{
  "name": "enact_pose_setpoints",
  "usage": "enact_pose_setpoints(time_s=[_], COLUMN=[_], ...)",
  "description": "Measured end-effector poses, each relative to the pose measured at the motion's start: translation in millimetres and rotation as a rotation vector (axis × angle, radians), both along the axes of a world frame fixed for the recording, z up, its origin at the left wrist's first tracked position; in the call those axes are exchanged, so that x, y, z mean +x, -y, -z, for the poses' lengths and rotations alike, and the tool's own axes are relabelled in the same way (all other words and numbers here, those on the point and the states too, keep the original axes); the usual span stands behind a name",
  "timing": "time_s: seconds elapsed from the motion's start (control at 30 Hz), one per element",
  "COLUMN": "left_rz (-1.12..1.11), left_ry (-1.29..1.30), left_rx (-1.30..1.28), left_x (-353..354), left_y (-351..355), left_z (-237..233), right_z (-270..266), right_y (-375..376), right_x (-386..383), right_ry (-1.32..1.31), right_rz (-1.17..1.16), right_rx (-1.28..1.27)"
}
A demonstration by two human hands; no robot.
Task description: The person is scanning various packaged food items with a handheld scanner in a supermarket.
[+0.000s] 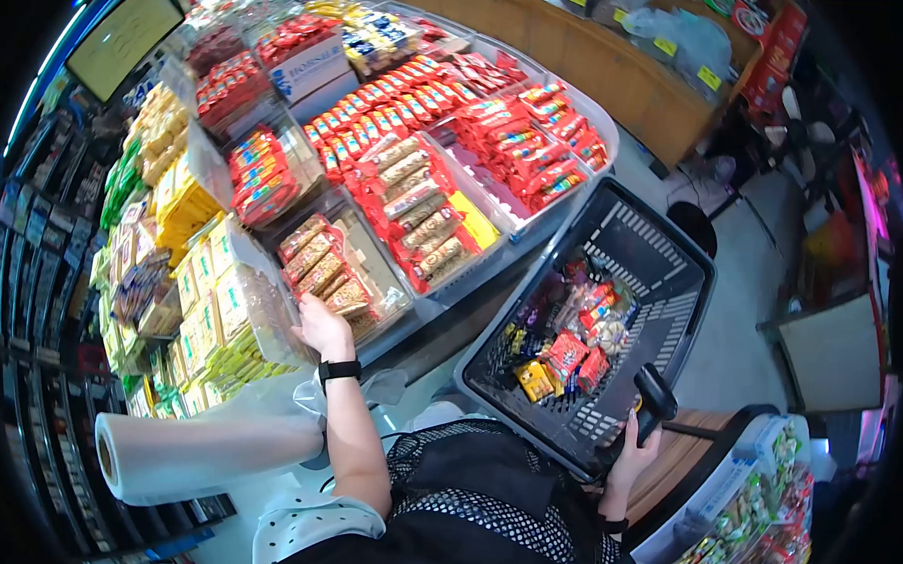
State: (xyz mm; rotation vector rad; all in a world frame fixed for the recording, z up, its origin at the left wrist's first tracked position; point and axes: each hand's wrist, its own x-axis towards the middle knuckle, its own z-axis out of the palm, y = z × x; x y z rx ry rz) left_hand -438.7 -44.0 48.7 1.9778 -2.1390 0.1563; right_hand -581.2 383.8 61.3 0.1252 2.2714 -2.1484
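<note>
My left hand, with a black band on its wrist, reaches to the near edge of a clear bin. Its fingers look apart, close to or touching the red-and-brown wrapped snack bars; I see nothing held in them. My right hand is closed around the black handle at the near right side of a dark shopping basket. Inside the basket lie red snack packets, a yellow packet and several clear-wrapped items. The basket stands tilted in my view, beside the display.
Bins of red-wrapped snacks spread across the display, with yellow packets stacked at left. A plastic bag roll sits by my left forearm. Another candy bin stands at lower right. A wooden counter runs behind.
</note>
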Motion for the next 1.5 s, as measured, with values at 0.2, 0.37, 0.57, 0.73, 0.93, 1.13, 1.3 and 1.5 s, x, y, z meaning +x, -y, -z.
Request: enact_pose_setpoints(time_s=[0.2, 0.37, 0.57, 0.73, 0.93, 1.13, 1.3, 1.5], left_rz=[0.110, 0.210, 0.108, 0.240, 1.043, 1.505, 1.419, 1.160], left_ry=[0.323, 0.457, 0.319, 0.391, -0.540, -0.228, 0.302, 0.312], left_rx=[0.326, 0.441, 0.537, 0.451, 0.575, 0.839, 0.836, 1.069], left_x=[-5.7, -4.6, -11.6, -35.5, -127.6, -225.1, -239.7, -228.6], left_y=[-7.2, -9.3, -5.0, -35.4, -115.1, -202.7, -227.7, -219.5], left_z=[10.3, -12.5, -23.7, -51.7, -112.7, -67.4, 59.3, 142.0], right_z=[8.4, 2.4, 3.6, 2.4, 5.8, 4.6, 13.0, 23.1], right_y=[-4.2, 0.9, 4.0, 2.2, 0.7, 2.9, 0.3, 3.6], right_x=[-6.4, -8.6, -11.5, -12.9, -16.1, -18.0, -21.1, -18.4], right_ry=[0.035, 0.048, 0.037, 0.044, 0.039, 0.057, 0.046, 0.018], right_rz=[0.014, 0.007, 0.003, 0.002, -0.016, 0.010, 0.044, 0.063], right_rx=[0.040, 0.023, 0.018, 0.063, 0.053, 0.053, 0.087, 0.340])
